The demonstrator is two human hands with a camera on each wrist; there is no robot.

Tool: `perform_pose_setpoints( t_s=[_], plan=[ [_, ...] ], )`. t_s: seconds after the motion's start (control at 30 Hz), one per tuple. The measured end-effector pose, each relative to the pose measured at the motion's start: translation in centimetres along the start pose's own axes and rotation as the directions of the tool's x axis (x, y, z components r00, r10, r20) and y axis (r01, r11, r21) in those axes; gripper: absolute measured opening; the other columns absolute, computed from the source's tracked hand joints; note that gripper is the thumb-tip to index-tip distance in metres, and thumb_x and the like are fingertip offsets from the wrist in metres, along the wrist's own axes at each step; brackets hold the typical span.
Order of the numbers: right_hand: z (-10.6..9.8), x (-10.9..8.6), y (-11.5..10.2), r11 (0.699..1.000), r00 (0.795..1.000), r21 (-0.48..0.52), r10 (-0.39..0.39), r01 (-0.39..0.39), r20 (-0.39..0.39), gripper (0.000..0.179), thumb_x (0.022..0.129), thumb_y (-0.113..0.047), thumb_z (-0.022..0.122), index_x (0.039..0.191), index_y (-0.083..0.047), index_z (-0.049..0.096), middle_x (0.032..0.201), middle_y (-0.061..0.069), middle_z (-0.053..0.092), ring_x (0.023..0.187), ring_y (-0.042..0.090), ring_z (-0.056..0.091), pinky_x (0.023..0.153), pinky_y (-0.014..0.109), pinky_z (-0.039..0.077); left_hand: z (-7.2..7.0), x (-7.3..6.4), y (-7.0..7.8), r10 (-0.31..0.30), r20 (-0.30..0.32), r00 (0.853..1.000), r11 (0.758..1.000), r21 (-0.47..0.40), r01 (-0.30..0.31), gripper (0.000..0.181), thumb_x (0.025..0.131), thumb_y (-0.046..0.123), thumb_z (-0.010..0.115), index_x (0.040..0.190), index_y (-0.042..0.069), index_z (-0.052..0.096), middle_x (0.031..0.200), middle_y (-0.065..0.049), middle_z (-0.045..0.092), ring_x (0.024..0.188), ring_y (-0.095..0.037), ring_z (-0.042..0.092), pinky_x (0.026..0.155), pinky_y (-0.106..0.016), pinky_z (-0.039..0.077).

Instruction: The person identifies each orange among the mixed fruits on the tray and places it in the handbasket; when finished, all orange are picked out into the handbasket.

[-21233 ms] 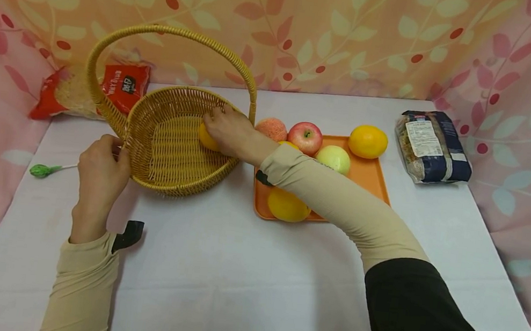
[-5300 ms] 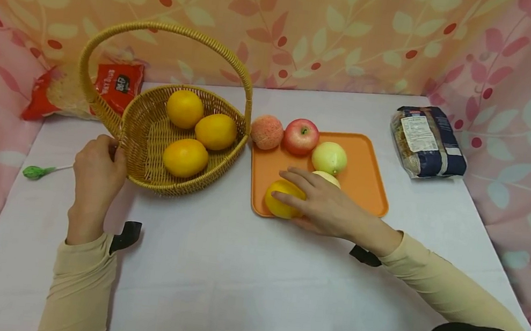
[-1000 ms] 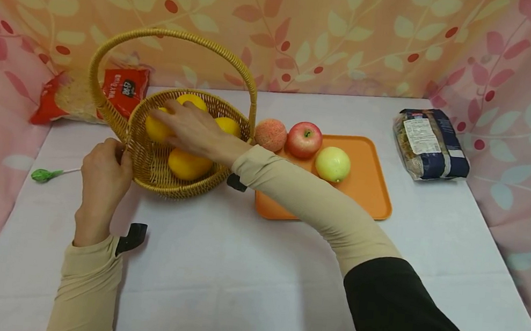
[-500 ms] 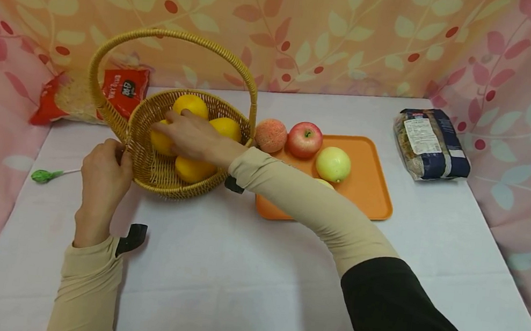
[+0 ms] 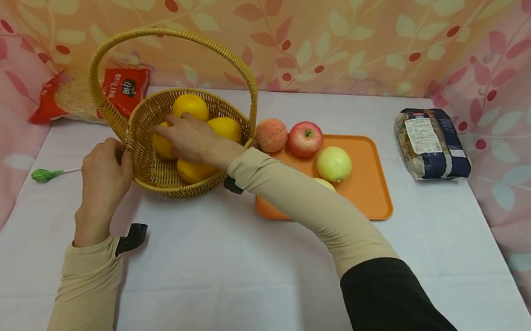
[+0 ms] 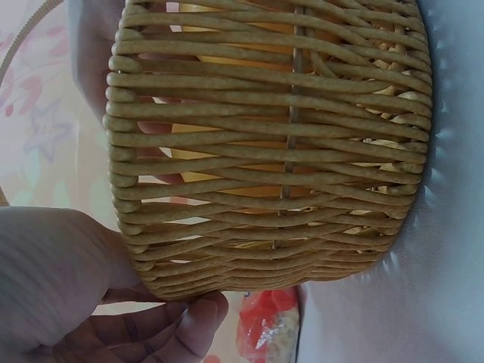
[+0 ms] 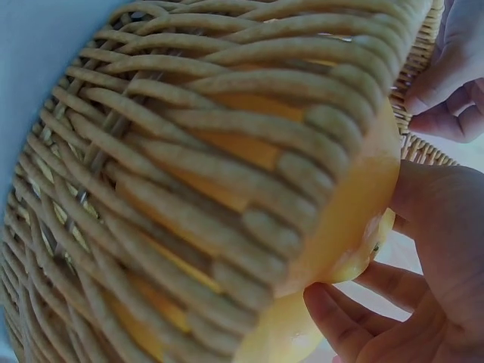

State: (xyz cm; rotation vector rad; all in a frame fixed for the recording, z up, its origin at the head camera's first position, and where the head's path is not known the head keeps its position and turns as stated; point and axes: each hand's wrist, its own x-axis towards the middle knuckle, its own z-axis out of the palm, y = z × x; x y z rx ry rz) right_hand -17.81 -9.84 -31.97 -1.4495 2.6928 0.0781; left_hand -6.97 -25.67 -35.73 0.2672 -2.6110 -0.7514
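My left hand [image 5: 107, 184] pinches the left rim of the yellow wicker basket [image 5: 165, 191]; in the left wrist view, thumb and fingers meet at the rim, beside the woven wall [image 6: 265, 159]. Reaching into the basket, my right hand [image 5: 195, 139] has its fingers curled round a yellow-orange fruit [image 5: 163, 145] at the left inside. Three more such fruits lie about it: one behind [image 5: 191, 105], one at the right [image 5: 227, 128] and one in front [image 5: 193, 172], partly under the hand. Thumb and fingers show against fruit [image 7: 367, 197] in the right wrist view.
An orange tray [image 5: 369, 198] to the right bears a red apple [image 5: 305, 139], a rough pinkish ball-like fruit [image 5: 271, 135] and pale green fruit [image 5: 333, 164], one half behind the sleeve. A red bag [image 5: 125, 89], a green-tipped stick [image 5: 46, 175] and a navy package [image 5: 433, 145] lie around.
Since the earliest frame, several yellow-orange fruits have gone from the tray into the basket. Over the last second my right hand lowers its fruit slightly, and the front fruit shifts right. My left hand stays.
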Motion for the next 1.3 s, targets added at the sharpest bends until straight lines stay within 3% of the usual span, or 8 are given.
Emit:
perform_pose_setpoints(
  t_s=[0.27, 0.67, 0.83, 1.0, 1.1, 1.17, 1.3],
  plan=[
    [-0.1, 0.0, 0.0, 1.000, 1.000, -0.009, 0.004, -0.004, 0.006, 0.054, 0.098, -0.029, 0.053, 0.150, -0.025, 0.038, 0.141, 0.005, 0.049, 0.118, 0.020, 0.054, 0.102, 0.030, 0.042, 0.1, 0.0, 0.0, 0.008, -0.004, 1.000, 1.000, -0.007, -0.008, 0.025, 0.092, 0.003, 0.050, 0.102, -0.017, 0.060, 0.087, -0.032, 0.059, 0.079, -0.047, 0.056, 0.069, -0.053, 0.041],
    [-1.0, -1.0, 0.1, 1.000, 0.998, 0.014, -0.017, 0.018, -0.055, 0.051, 0.098, -0.026, 0.049, 0.149, -0.025, 0.039, 0.144, 0.004, 0.048, 0.120, 0.021, 0.055, 0.103, 0.029, 0.042, -0.1, -0.1, 0.0, -0.002, -0.004, 1.000, 1.000, -0.012, 0.002, 0.026, 0.093, 0.004, 0.049, 0.103, -0.017, 0.060, 0.090, -0.034, 0.059, 0.083, -0.051, 0.056, 0.074, -0.060, 0.043],
    [-2.1, -2.7, 0.0, 0.999, 0.996, 0.025, -0.030, 0.032, -0.090, 0.054, 0.098, -0.029, 0.051, 0.150, -0.026, 0.038, 0.149, 0.003, 0.045, 0.125, 0.022, 0.053, 0.104, 0.030, 0.043, -0.2, -0.2, -0.1, -0.029, 0.017, 0.999, 1.000, -0.005, 0.029, 0.026, 0.094, 0.005, 0.049, 0.105, -0.016, 0.060, 0.092, -0.034, 0.059, 0.084, -0.049, 0.055, 0.074, -0.058, 0.044],
    [-3.3, -6.2, 0.9, 0.992, 0.989, 0.116, -0.021, 0.038, -0.144, 0.057, 0.098, -0.037, 0.054, 0.151, -0.025, 0.037, 0.155, 0.007, 0.040, 0.139, 0.024, 0.044, 0.113, 0.036, 0.038, -0.2, -0.1, -0.1, -0.032, 0.018, 0.999, 0.999, -0.002, 0.032, 0.027, 0.094, 0.005, 0.049, 0.106, -0.016, 0.060, 0.091, -0.033, 0.059, 0.083, -0.048, 0.055, 0.072, -0.055, 0.043],
    [-3.1, -9.2, 2.2, 0.982, 0.971, 0.171, -0.032, 0.074, -0.236, 0.055, 0.098, -0.035, 0.056, 0.149, -0.021, 0.042, 0.153, 0.011, 0.043, 0.140, 0.026, 0.042, 0.116, 0.039, 0.033, -0.2, 0.0, -0.1, -0.025, 0.014, 1.000, 1.000, -0.001, 0.025, 0.027, 0.094, 0.005, 0.050, 0.106, -0.017, 0.060, 0.091, -0.034, 0.059, 0.083, -0.049, 0.055, 0.072, -0.057, 0.043],
    [-2.7, -11.6, 3.1, 0.978, 0.950, 0.187, -0.027, 0.089, -0.310, 0.053, 0.097, -0.034, 0.058, 0.146, -0.019, 0.046, 0.150, 0.012, 0.046, 0.137, 0.026, 0.045, 0.114, 0.040, 0.036, -0.2, 0.1, -0.1, -0.016, 0.010, 1.000, 1.000, 0.001, 0.016, 0.028, 0.094, 0.006, 0.050, 0.105, -0.017, 0.060, 0.090, -0.034, 0.059, 0.083, -0.050, 0.055, 0.073, -0.058, 0.043],
    [-1.7, -16.4, 4.9, 0.969, 0.876, 0.227, 0.022, 0.100, -0.481, 0.050, 0.093, -0.029, 0.065, 0.138, -0.012, 0.054, 0.142, 0.015, 0.053, 0.128, 0.028, 0.054, 0.103, 0.041, 0.045, -0.3, 0.4, 0.0, 0.010, -0.005, 1.000, 1.000, 0.011, -0.010, 0.028, 0.093, 0.006, 0.049, 0.103, -0.017, 0.061, 0.088, -0.034, 0.058, 0.081, -0.051, 0.054, 0.072, -0.059, 0.041]
  ],
)
